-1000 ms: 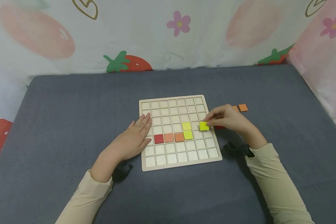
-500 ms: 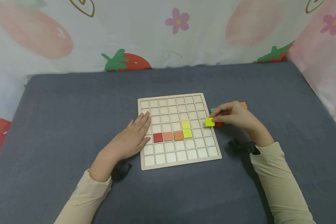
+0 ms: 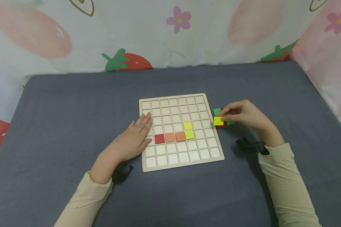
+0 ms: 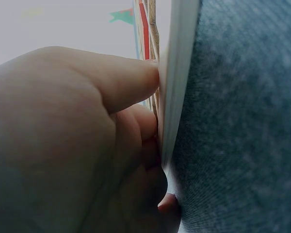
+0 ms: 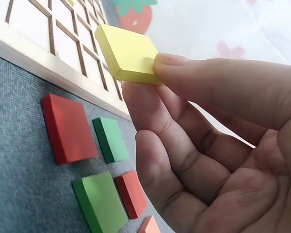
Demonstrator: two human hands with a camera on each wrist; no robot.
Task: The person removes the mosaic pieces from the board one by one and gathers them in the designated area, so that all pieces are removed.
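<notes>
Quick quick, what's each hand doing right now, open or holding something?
Left hand: open, resting on the left side of the board.
Right hand: closed, pinching a yellow tile.

Right hand (image 5: 218, 141) with yellow tile (image 5: 128, 53)

The fingers (image 5: 148, 109) are pinching the tile. Below, two red tiles (image 5: 70, 131), two green tiles (image 5: 102, 201) and a cropped orange tile (image 5: 149, 226) are lying on the desk (image 5: 19, 121) beside a gridded board (image 5: 53, 73).

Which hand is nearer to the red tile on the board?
Left. The left hand rests on the left edge of the board, just beside the red tile; the right hand is past the board's right edge, pinching a yellow tile.
</notes>
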